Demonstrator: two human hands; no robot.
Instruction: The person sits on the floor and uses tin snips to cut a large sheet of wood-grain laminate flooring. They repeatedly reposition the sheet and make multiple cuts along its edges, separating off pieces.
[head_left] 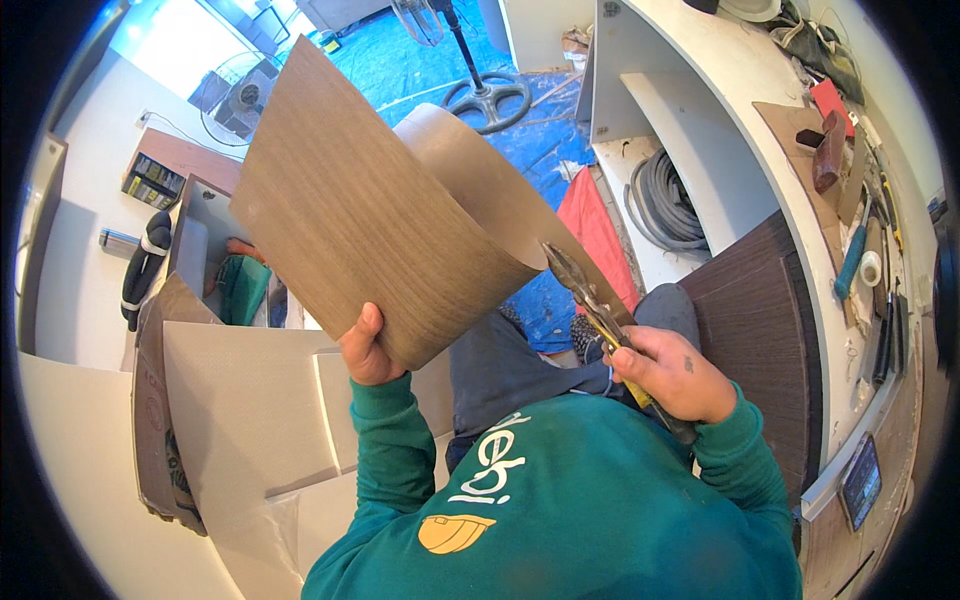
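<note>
A brown wood-grain laminate sheet [370,190] is bent into a loose curl in front of me. My left hand [368,350] grips its lower edge, thumb on the outer face. In my right hand [675,372] are metal tin snips [575,280] with yellow on the handles, the fingers wrapped round them. The snips' jaws point up and away from me, at the curled edge of the sheet. I cannot tell whether they touch it. Part of the sheet's inner side is hidden behind the curl.
On the right, a white cabinet [690,110] holds a coiled grey hose [665,205]; tools, including a blue-handled one [851,262], and a phone [860,483] lie along its top. A dark wood panel [755,330] leans below. Pale boards [245,400] lie left; a fan stand [487,103] stands ahead on blue sheeting.
</note>
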